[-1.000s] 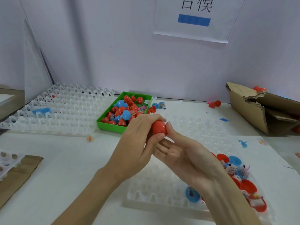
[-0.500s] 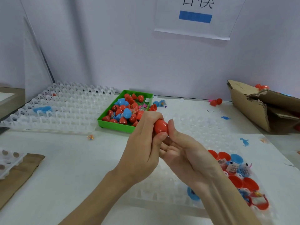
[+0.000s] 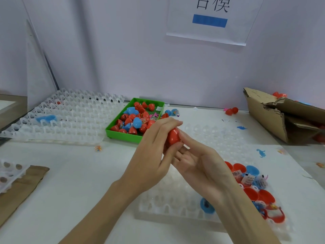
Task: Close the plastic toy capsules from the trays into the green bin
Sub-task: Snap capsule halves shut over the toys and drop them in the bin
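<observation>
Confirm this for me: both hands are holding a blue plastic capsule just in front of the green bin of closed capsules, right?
Not quite. The plastic capsule pinched between the left hand and right hand is red, not blue, as the head view shows. The rest holds: both hands hold it just in front of the green plastic bin of closed capsules.

Two bare forearms in view, entering from the bottom edge. No sleeves, cuffs or gloves anywhere along either arm up to the frame edge. Left hand bare: no ring, no bracelet, no watch at the wrist. Right hand likewise bare, wrist unadorned. Fingers slender, nails short and unpainted where visible. No tattoos, plasters or marks seen on the exposed parts. Upper arms, shoulders and torso outside the frame, so clothing there impossible to tell.
</observation>
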The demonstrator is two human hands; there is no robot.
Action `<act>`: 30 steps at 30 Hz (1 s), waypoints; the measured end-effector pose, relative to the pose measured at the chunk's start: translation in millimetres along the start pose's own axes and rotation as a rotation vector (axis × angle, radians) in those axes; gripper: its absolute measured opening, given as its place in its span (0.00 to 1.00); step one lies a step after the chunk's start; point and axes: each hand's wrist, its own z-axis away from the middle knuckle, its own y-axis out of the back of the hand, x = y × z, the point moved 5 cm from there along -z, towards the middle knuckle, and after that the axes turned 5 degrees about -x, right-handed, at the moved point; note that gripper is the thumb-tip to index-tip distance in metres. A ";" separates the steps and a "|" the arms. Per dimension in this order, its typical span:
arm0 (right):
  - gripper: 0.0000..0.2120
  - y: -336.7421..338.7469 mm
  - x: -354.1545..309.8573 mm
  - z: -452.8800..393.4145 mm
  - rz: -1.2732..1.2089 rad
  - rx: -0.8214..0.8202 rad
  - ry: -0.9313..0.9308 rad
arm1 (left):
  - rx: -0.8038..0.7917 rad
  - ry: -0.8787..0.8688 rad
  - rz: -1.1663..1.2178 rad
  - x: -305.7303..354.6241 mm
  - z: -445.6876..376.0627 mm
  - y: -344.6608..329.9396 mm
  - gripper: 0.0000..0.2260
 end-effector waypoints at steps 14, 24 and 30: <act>0.21 -2.6 8.0 -0.2 0.158 0.106 0.145 | 0.158 0.035 0.188 6.4 1.4 -9.4 0.10; 0.18 -3.7 -4.1 1.3 0.162 0.080 0.159 | 0.080 0.146 0.207 1.5 -0.3 -7.5 0.17; 0.19 2.8 -17.5 3.0 0.283 0.214 0.244 | 0.034 0.167 0.181 -3.6 -2.1 0.8 0.22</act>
